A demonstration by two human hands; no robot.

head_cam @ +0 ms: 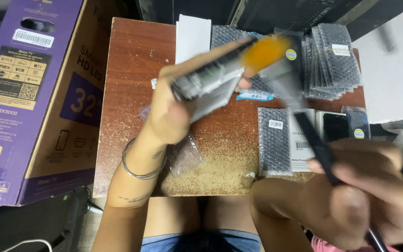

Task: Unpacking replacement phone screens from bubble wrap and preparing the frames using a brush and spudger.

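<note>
My left hand (173, 109) grips a flat grey phone-like device (211, 84) tilted above a small worn brown table (131, 70). My right hand (360, 200) holds a thin black-handled brush (313, 140) near the lower right. The brush's orange bristle end (264, 51) is blurred and lies over the far edge of the device. Both hands are motion-blurred. A metal bangle (141, 168) circles my left wrist.
Bubble-wrapped flat packs (332, 60) are stacked at the table's back right, with more packs (274, 140) and dark screens (336, 126) nearer. White paper (192, 35) lies at the back. A large purple and brown cardboard box (33, 93) stands left. My knees are under the table's front edge.
</note>
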